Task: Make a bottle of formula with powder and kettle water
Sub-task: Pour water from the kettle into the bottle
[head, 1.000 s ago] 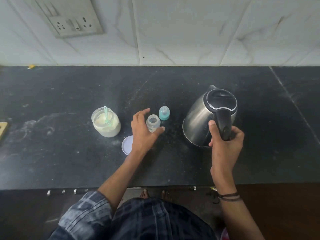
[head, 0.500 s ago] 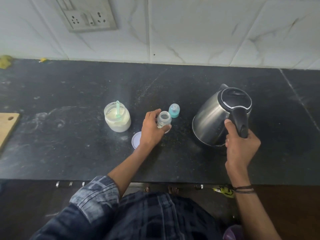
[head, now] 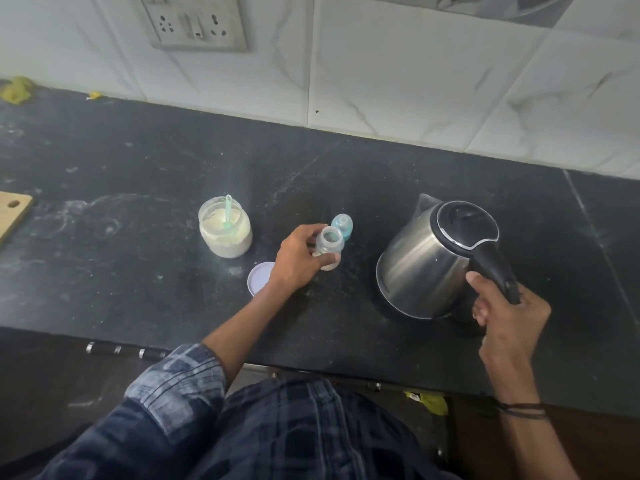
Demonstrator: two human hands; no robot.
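While left hand (head: 298, 261) grips bottle (head: 330, 245), teal cap (head: 343, 225) stands behind, lid (head: 259, 277) beside.

Illumination is dim and diffuse: the tiled wall (head: 415, 81) beyond both hands reads pale, the countertop (head: 138, 278) around them nearly black. The kettle (head: 422, 268) in the right hand (head: 509, 317) shows soft streaked reflections. Wide-angle distortion bows the countertop edge below the left hand (head: 294, 263), whose bottle (head: 330, 242) looks soft-edged.

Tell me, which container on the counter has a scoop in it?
The wide jar of pale powder, farthest left: a green scoop stands in it. The small bottle in the left hand is open but holds none; the kettle has its lid shut.
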